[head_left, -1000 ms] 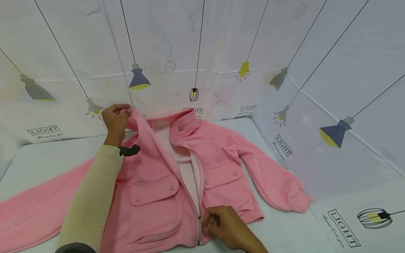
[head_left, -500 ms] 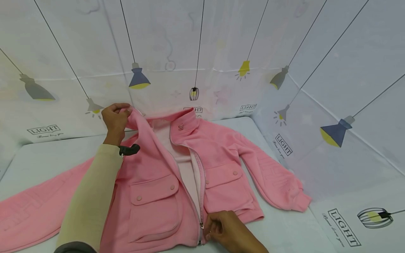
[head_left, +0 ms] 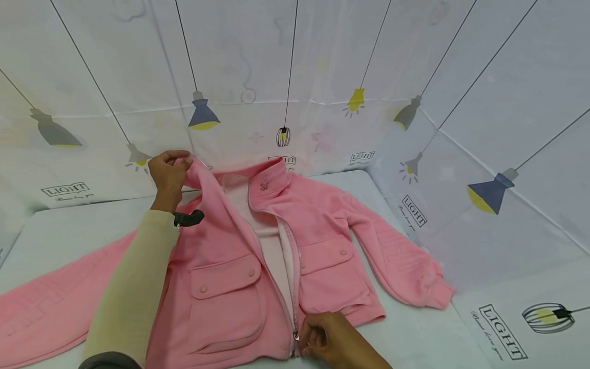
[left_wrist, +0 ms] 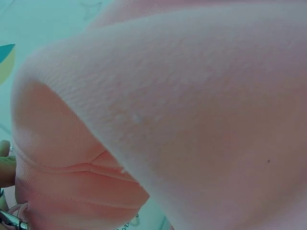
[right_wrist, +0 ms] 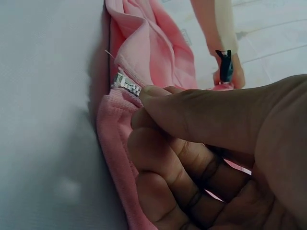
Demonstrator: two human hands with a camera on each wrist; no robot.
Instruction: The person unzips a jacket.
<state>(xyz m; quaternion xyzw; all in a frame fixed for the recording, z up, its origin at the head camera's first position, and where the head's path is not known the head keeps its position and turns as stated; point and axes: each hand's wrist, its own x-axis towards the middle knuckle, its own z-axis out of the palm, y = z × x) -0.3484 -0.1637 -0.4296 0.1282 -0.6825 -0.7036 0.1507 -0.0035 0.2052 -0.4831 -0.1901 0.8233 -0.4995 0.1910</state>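
Note:
A pink zip-up jacket (head_left: 318,205) lies front side up, its zipper parted from the collar down to the slider (head_left: 296,336) near the hem. My left hand (head_left: 168,177) pinches the collar (head_left: 199,178) at its left side and holds it raised. At the hem, my right hand (head_left: 334,338) has thumb and forefinger pinched at the zipper pull, the other fingers curled. The right wrist view shows the metal zipper end (right_wrist: 127,84) right at the thumb tip; the pull itself is hidden. Pink fabric (left_wrist: 172,105) fills most of the left wrist view, with a fingertip (left_wrist: 6,170) at its edge.
The jacket rests on a white-covered table (head_left: 415,338) that meets a patterned backdrop (head_left: 258,61) printed with hanging lamps. One sleeve (head_left: 396,256) stretches right, the other (head_left: 60,292) left beneath my left forearm. A dark band (head_left: 189,219) circles the left wrist.
The zipper slider has moved down toward the hem, and my right hand has moved slightly down with it. My left hand stays at the collar.

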